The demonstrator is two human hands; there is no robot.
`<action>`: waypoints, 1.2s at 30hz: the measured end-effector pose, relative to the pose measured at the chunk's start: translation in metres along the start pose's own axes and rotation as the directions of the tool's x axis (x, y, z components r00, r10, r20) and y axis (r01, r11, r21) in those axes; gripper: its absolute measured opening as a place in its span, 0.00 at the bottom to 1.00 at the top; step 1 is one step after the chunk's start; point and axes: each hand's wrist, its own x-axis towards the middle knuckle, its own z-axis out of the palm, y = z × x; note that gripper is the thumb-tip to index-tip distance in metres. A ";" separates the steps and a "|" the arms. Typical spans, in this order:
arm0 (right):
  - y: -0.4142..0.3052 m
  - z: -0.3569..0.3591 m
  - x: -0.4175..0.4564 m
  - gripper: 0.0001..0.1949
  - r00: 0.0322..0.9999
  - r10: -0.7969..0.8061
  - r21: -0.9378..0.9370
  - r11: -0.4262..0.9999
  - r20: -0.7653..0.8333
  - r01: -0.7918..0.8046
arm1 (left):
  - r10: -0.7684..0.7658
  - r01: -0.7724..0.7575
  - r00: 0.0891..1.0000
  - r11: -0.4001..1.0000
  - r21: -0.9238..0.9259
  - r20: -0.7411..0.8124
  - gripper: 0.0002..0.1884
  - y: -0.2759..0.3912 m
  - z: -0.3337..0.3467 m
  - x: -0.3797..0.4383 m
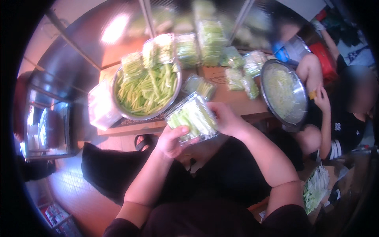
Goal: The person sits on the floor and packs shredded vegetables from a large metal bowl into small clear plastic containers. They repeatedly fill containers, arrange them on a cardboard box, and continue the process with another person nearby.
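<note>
Between my two hands is a clear plastic clamshell box [194, 118] packed with pale green cut vegetable sticks. My left hand [173, 140] grips its lower left side, the thumb lying over the front. At the box's right edge, my right hand [226, 118] takes hold, its fingertips partly hidden behind the plastic. Just beyond stands a steel bowl [178, 86] heaped with cut green vegetable sticks [145, 91]. Another clear box [200, 86] with some sticks in it lies right behind the one I hold.
Filled clear packs [211, 41] are stacked at the back of the cardboard-topped surface [234, 105]. Left of the bowl sits a pile of clear plastic containers [102, 105]. A seated person [340, 118] is at the right, beside a tilted steel bowl [302, 109] of shredded vegetable. Leafy greens [316, 188] lie lower right.
</note>
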 end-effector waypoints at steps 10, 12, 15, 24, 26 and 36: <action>-0.016 -0.030 0.002 0.07 0.945 0.308 0.836 0.484 0.113 -0.258 | -0.053 0.048 0.997 0.996 0.080 0.058 0.36 -0.003 -0.002 0.006; -0.018 -0.049 0.002 0.08 0.990 0.141 0.923 0.378 0.025 -0.077 | -0.012 -0.002 0.996 0.990 0.144 0.092 0.42 -0.005 0.007 0.013; -0.048 -0.073 -0.007 0.09 0.989 -0.147 0.972 0.234 -0.001 0.036 | 0.047 -0.068 0.993 0.978 0.198 0.110 0.53 -0.006 0.006 0.009; -0.068 -0.005 -0.040 0.14 0.953 -0.302 -0.219 0.931 -0.006 0.293 | 0.414 -0.426 0.880 0.905 0.000 -0.231 0.44 0.008 0.018 0.020; -0.046 -0.003 -0.034 0.24 0.989 -0.080 0.143 0.985 -0.127 0.098 | 0.447 -0.452 0.867 0.892 0.033 -0.220 0.40 0.003 0.026 0.020; -0.037 -0.006 0.016 0.26 0.939 0.167 0.607 0.793 -0.302 0.054 | 0.265 -0.246 0.960 0.951 0.187 -0.087 0.25 -0.023 0.026 0.034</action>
